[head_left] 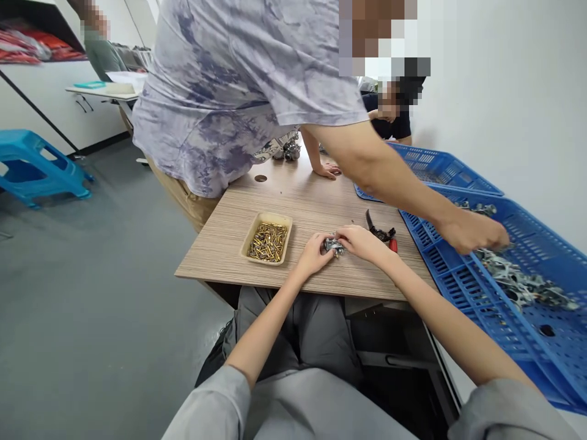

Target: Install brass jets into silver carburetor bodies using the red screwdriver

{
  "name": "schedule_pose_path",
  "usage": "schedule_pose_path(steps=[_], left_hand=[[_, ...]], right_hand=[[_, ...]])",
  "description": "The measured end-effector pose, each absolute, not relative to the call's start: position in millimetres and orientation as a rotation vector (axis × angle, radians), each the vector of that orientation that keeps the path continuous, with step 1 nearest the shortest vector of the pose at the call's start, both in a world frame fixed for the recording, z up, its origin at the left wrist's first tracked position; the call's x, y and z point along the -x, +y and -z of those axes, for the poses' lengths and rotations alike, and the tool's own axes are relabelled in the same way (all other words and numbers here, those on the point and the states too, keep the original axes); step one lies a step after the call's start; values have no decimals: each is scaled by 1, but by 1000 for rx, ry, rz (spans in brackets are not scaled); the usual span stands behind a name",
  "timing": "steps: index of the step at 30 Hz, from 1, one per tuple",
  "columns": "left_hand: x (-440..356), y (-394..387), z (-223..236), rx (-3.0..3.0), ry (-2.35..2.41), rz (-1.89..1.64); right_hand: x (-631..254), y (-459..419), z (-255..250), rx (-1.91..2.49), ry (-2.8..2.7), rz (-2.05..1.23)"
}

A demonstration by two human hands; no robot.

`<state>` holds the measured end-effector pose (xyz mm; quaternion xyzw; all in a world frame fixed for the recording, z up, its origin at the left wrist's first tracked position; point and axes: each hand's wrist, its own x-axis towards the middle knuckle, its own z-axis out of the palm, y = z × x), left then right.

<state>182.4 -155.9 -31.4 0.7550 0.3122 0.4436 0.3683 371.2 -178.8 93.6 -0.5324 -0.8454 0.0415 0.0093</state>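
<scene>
Between my two hands, just above the table, is a small silvery metal part; its exact kind is too small to make out. My left hand is closed around its left side, with the thumb at the near edge. From the right, my right hand pinches at the same part, fingers bent over its top. Left of my hands stands a cream plastic tray full of small brass-coloured pins. Beyond my right hand lies a black hand tool with a red part at its end.
Blue plastic crates stand along the right side, holding several metal parts. A co-worker's arm reaches across the table into a crate; the other hand rests on the wooden table. Metal parts lie farther back. A blue stool stands left.
</scene>
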Motion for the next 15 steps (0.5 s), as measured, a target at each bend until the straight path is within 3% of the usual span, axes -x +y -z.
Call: schedule_pose_path(steps=[15], left_hand=[[-185, -155, 36, -1925, 810, -1123]], right_hand=[[-363, -173, -99, 1799, -2718, -31]])
